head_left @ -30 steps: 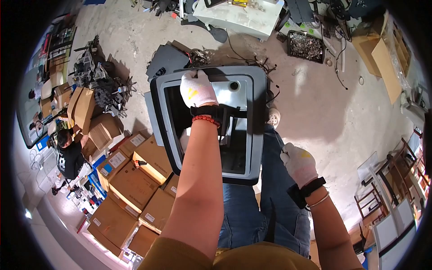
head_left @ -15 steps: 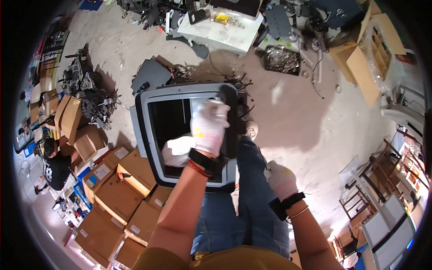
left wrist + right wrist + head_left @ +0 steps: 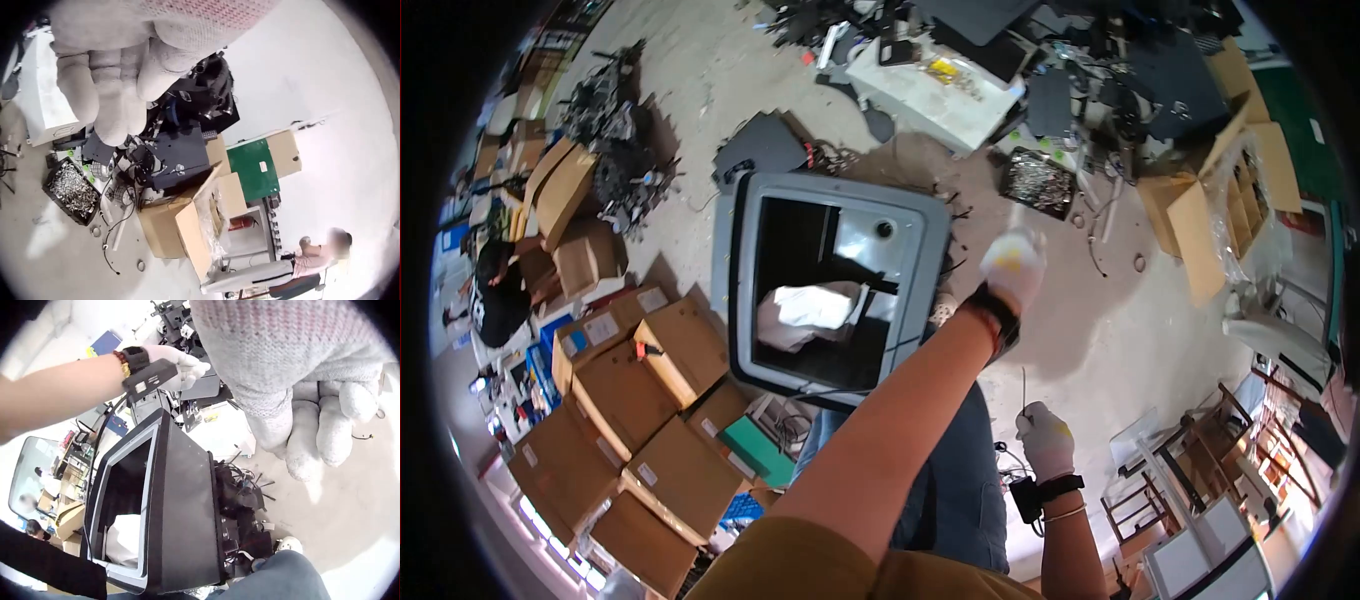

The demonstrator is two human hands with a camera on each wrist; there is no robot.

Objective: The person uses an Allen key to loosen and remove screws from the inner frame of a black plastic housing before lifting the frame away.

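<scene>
My left hand (image 3: 1012,265), in a white knit glove, reaches out over the floor to the right of a boxy grey housing (image 3: 740,290). Its fingers are loosely bent in the left wrist view, and nothing shows between them. The housing stands before my legs with its large opening facing up, and a crumpled white piece (image 3: 810,312) lies inside. At my right side, the gloved right hand (image 3: 1048,440) grips a slim dark rod (image 3: 1024,385) that points away from me; the rod's grip end is hidden in the fingers.
A black bin of small metal parts (image 3: 1040,183) sits on the floor beyond my left hand, beside an open carton (image 3: 1185,235). A white cabinet (image 3: 930,95) and piled dark parts stand at the back. Brown boxes (image 3: 625,400) are stacked at left; a person (image 3: 497,295) is behind them.
My left hand has moved from the housing's far rim, across its opening, out to the right over the floor. The right hand stays at my right side, holding the rod.
</scene>
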